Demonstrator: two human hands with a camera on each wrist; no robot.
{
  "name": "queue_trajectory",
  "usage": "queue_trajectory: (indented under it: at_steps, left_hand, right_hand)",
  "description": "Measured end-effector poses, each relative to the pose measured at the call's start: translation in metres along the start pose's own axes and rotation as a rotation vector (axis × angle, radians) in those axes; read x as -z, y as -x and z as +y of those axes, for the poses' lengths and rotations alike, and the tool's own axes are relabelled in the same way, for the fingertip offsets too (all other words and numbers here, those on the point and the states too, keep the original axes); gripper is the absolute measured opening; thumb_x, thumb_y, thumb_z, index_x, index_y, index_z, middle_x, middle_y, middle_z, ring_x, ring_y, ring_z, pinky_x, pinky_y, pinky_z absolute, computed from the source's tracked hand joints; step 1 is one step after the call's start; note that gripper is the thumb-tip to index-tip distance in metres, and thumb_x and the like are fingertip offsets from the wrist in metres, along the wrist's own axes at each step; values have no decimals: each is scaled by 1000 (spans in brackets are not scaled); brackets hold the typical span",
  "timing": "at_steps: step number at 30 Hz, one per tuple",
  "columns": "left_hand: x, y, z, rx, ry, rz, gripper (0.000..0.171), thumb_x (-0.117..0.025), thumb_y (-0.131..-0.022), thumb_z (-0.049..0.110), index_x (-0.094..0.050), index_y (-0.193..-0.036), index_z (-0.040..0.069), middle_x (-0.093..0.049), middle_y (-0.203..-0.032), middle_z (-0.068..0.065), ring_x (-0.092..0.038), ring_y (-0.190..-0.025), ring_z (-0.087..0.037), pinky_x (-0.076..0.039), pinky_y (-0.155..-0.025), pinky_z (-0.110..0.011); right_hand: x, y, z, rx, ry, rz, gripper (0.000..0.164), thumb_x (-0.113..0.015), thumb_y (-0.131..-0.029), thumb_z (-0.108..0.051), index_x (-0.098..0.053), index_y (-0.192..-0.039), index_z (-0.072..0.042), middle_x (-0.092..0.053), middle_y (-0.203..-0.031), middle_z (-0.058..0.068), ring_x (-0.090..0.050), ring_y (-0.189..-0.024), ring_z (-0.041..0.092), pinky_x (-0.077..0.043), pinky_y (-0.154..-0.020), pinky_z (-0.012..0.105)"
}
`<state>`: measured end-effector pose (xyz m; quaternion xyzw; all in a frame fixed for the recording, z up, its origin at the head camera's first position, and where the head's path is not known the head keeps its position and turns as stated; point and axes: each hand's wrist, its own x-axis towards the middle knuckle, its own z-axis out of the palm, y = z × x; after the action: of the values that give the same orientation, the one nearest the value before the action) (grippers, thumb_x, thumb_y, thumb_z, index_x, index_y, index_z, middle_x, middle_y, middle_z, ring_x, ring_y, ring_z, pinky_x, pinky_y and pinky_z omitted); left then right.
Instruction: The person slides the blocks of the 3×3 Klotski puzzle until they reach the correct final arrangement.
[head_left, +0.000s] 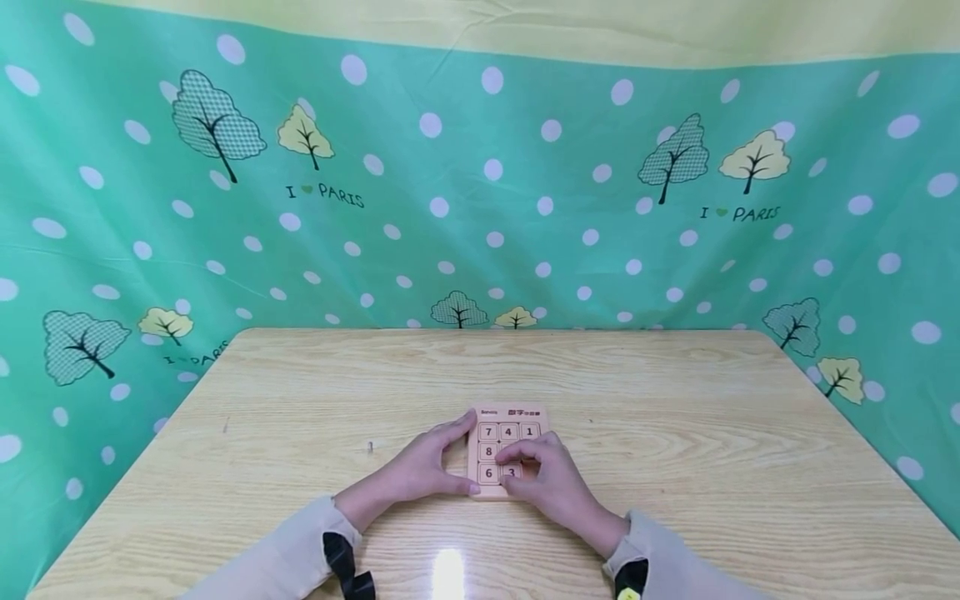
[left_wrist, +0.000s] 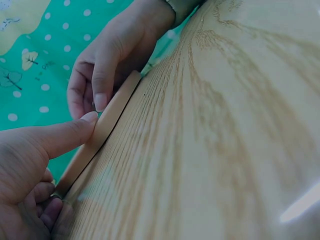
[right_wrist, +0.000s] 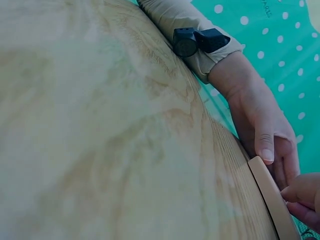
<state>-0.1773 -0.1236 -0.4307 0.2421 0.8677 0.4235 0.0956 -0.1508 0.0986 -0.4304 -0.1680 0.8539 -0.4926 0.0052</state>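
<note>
A wooden number sliding puzzle point(head_left: 488, 493) lies flat on the table, with tiles 7, 4 and 1 in its top row. Tile 8 is at the left of the middle row; 6 and 3 show below. My left hand point(head_left: 420, 468) holds the board's left side, thumb at the near edge and fingers by the far corner. Over the tiles, my right hand point(head_left: 553, 483) has its thumb at tile 3 and its index fingertip by the middle row. That hand hides the tiles at the right. Both wrist views show the puzzle's side edge point(left_wrist: 107, 120) between the hands.
The wood-grain table point(head_left: 300, 383) extends around the puzzle. A tiny grey bit point(head_left: 370, 447) lies left of the left hand. A green dotted curtain point(head_left: 465, 217) hangs behind the table and at both sides. Light glares point(head_left: 448, 573) on the near tabletop.
</note>
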Motion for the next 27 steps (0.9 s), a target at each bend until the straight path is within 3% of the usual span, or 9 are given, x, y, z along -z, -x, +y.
queue_trajectory:
  at_steps: [17, 27]
  left_hand:
    - [1, 1, 0, 13, 10, -8, 101, -83, -67, 35, -28, -147, 7, -26, -153, -7, -25, -140, -28, -19, -115, -46]
    - [-1, 0, -1, 9, 20, -10, 101, -83, -68, 35, -28, -148, 7, -25, -154, -7, -24, -140, -27, -19, -115, -45]
  right_hand:
    - [9, 2, 5, 3, 41, -8, 23, -78, -70, -10, -73, -89, -21, -54, -87, -1, -41, -82, 15, -38, -69, 22]
    - [19, 7, 11, 9, 37, -4, 24, -78, -71, -9, -72, -92, -20, -60, -92, -3, -46, -82, 14, -42, -70, 21]
